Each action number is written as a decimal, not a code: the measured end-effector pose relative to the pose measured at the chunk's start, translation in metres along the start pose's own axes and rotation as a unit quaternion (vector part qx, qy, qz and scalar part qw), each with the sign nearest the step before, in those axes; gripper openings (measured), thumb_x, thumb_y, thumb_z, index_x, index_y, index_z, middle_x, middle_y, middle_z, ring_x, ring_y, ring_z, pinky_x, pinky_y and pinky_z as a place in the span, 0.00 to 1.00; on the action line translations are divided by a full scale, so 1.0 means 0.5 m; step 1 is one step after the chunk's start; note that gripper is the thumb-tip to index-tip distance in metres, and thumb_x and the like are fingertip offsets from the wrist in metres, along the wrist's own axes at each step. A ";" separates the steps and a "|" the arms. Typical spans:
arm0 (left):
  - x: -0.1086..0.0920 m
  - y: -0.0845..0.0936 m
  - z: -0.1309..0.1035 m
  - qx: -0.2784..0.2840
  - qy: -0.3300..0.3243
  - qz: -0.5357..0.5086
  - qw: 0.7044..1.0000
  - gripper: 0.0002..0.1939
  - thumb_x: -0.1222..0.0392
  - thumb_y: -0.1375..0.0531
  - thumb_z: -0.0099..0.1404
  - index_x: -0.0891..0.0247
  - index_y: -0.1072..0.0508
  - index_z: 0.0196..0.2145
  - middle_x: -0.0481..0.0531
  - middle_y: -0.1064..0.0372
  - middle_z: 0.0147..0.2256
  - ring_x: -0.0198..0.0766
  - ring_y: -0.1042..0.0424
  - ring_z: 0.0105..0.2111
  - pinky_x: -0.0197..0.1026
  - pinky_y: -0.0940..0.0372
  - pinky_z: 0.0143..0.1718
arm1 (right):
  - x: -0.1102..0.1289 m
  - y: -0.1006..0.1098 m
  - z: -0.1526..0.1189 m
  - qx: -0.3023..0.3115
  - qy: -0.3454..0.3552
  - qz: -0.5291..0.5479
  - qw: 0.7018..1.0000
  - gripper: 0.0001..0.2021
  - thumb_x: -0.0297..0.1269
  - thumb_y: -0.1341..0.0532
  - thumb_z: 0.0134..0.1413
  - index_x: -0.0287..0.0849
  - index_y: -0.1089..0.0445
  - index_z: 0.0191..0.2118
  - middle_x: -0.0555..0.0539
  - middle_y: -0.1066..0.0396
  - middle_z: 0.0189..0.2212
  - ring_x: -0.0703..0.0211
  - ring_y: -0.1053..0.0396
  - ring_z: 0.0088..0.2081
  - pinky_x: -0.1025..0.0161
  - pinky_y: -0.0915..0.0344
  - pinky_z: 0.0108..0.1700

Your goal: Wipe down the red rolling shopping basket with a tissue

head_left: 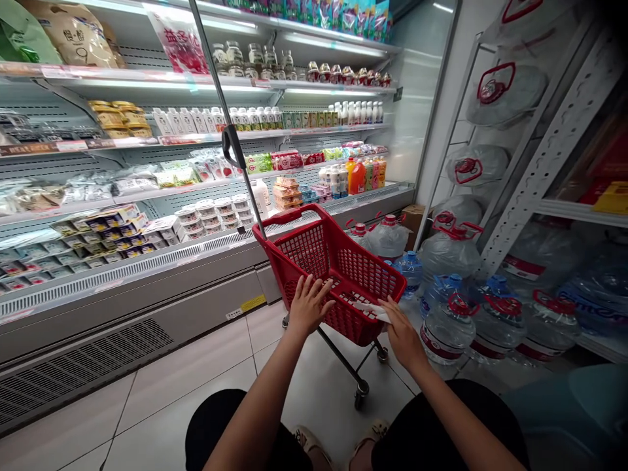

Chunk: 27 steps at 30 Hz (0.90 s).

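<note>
Beside the refrigerated display case [196,294], our left hand [309,305] spreads wide, apparently empty, at the shopping cart [363,265]'s near rim; our right hand [402,335] pinches white tissue [370,310], seemingly wiping, needing steady pressure.

The pale tiled floor [157,402] carries the red shopping cart [360,335], standing on its casters. Clear water bottles [446,332] with red handles stand on the floor to the cart's right, and a person's pale shoes [314,445] rest on its near side. A chilled cabinet [196,304] stands left of and behind the cart, its bottom deck bearing white tubs [216,216] left of the cart.
</note>
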<state>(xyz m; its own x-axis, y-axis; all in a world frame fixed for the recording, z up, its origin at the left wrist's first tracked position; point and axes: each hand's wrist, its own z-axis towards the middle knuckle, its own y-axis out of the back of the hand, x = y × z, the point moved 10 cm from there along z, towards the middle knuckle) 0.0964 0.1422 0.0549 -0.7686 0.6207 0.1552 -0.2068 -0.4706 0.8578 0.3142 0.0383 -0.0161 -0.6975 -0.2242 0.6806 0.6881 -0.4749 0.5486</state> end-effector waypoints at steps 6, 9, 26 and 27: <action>-0.087 -0.004 -0.001 -0.048 0.036 0.017 0.998 0.37 0.43 0.46 0.75 0.48 0.54 0.75 0.51 0.36 0.65 0.52 0.49 0.72 0.59 0.56 0.74 | -0.014 0.002 -0.017 -0.105 -0.053 0.009 0.993 0.28 0.35 0.55 0.69 0.48 0.44 0.72 0.45 0.49 0.74 0.47 0.60 0.76 0.34 0.50 0.72; -0.116 -0.005 0.002 -0.054 0.027 0.021 0.998 0.37 0.44 0.47 0.76 0.53 0.55 0.75 0.54 0.36 0.65 0.50 0.48 0.72 0.58 0.56 0.75 | 0.049 -0.017 -0.054 -0.119 0.002 -0.017 0.993 0.32 0.29 0.56 0.67 0.51 0.52 0.75 0.48 0.56 0.76 0.47 0.65 0.76 0.32 0.55 0.73; -0.165 0.007 0.010 -0.034 -0.004 0.012 0.999 0.36 0.49 0.47 0.76 0.56 0.55 0.76 0.58 0.40 0.67 0.52 0.44 0.69 0.55 0.49 0.72 | -0.078 0.072 -0.009 -0.076 0.063 -0.034 0.995 0.31 0.30 0.56 0.69 0.52 0.48 0.74 0.47 0.41 0.71 0.53 0.49 0.73 0.43 0.44 0.72; -0.172 0.011 0.009 -0.031 -0.019 0.001 0.999 0.36 0.48 0.48 0.76 0.56 0.55 0.76 0.57 0.43 0.69 0.51 0.46 0.70 0.56 0.52 0.72 | -0.092 0.077 0.000 -0.084 0.045 -0.041 0.995 0.30 0.31 0.56 0.69 0.52 0.48 0.74 0.46 0.41 0.70 0.53 0.47 0.72 0.44 0.43 0.71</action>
<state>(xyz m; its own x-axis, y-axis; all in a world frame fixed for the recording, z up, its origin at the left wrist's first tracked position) 0.1642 0.0890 0.0485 -0.7463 0.6418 0.1766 -0.2425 -0.5091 0.8258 0.3730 0.0304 -0.0262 -0.7701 -0.2503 0.5868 0.5902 -0.6286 0.5065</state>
